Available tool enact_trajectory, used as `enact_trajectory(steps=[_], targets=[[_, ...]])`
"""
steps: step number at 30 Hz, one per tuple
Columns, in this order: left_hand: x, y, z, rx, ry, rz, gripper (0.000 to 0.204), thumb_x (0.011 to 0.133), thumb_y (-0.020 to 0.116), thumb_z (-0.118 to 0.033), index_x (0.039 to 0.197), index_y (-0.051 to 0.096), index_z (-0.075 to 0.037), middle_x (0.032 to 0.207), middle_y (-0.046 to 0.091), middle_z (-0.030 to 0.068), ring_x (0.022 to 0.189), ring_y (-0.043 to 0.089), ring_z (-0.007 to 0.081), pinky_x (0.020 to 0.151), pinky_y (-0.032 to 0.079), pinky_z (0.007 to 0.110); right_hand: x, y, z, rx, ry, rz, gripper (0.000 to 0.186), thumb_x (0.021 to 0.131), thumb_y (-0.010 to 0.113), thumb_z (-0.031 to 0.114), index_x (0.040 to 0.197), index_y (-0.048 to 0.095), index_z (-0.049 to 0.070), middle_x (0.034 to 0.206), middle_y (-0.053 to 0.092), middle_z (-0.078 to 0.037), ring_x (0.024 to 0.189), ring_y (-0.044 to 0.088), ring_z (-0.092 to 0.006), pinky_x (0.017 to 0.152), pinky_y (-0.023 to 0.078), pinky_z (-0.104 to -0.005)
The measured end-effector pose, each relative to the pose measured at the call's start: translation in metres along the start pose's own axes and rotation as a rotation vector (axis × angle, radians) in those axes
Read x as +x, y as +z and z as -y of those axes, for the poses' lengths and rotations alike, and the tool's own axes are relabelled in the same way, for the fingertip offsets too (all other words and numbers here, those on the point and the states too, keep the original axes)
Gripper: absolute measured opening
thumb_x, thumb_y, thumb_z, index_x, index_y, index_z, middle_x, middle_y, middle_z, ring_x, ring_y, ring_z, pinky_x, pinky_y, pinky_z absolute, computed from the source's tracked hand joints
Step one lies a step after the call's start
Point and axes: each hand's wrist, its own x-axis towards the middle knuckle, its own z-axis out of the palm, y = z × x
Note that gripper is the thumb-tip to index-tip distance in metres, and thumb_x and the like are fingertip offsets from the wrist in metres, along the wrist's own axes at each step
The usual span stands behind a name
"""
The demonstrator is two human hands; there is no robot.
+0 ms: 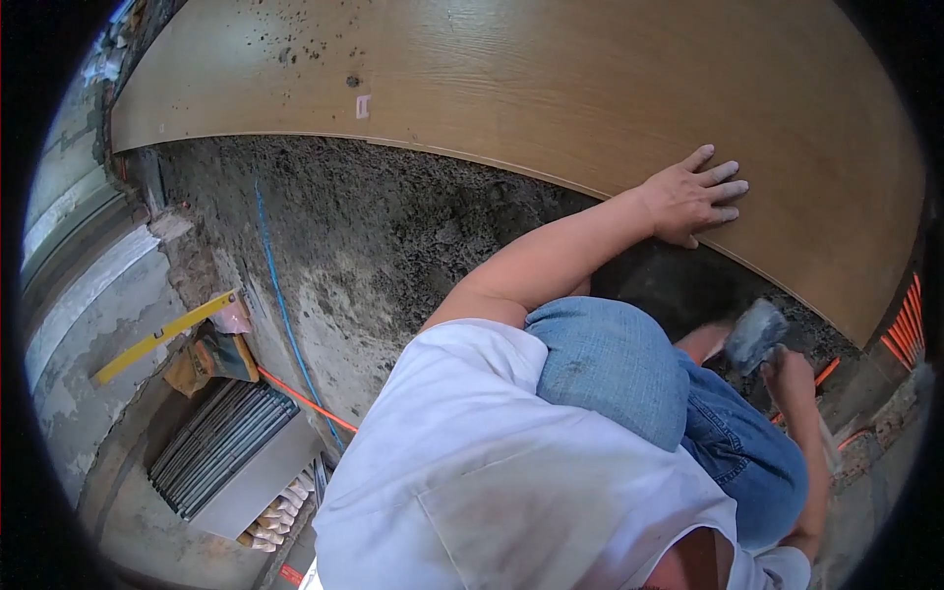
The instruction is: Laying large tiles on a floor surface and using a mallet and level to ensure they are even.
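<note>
My left hand (698,197) lies on the light-brown, wood-look tile (806,128), fingers spread near its edge and grey dust on the fingertips. In my right hand (787,379) is the handle of a mallet (753,336). Its grey-blue head is smeared by motion and stands over the mortar close to the tile's near edge, beside my bent leg in jeans (610,364). Whether the head touches anything, I cannot tell. Dark, crumbly mortar (423,216) runs along the near edge of the tiles.
At left a yellow spirit level (167,334) leans near a stack of grey-edged tiles (226,442). A blue cord (273,265) and an orange pipe (310,401) cross the floor. More orange pipes (905,324) stand at the right. Mortar crumbs dot the tiles at upper left.
</note>
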Motion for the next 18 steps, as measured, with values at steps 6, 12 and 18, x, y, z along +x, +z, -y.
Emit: enact_trajectory(steps=[6,12,18], targets=[[-0.008,0.011,-0.014,0.035,-0.11,-0.092,0.063,0.066,0.071,-0.043,0.122,0.053,-0.02,0.141,0.035,0.0071,0.134,0.026,0.0297,0.109,0.016,0.053,0.002,-0.068,0.049,-0.093,-0.244,0.054,0.026,0.071,0.065,0.016,0.093,0.061,0.003,0.073,0.06,-0.022,0.072,0.059,-0.0394,0.067,0.048,-0.0471],[-0.041,0.067,0.031,0.047,-0.174,-0.434,0.045,0.077,0.064,-0.032,0.118,0.057,-0.014,0.12,0.055,0.0082,0.117,0.046,0.0242,0.098,0.036,0.043,0.025,-0.17,0.205,0.269,-0.581,-0.127,0.022,0.072,0.064,0.013,0.09,0.06,0.002,0.073,0.059,-0.022,0.071,0.06,-0.0379,0.065,0.046,-0.0448],[-0.021,0.066,0.006,0.904,-0.163,-0.306,0.063,0.089,0.036,-0.054,0.139,0.029,-0.016,0.147,0.027,0.0074,0.136,0.023,0.0282,0.112,0.016,0.045,0.074,-0.138,0.356,-0.163,-0.841,-0.153,0.026,0.077,0.058,0.018,0.095,0.061,0.0,0.083,0.063,-0.022,0.081,0.062,-0.036,0.072,0.049,-0.0461]])
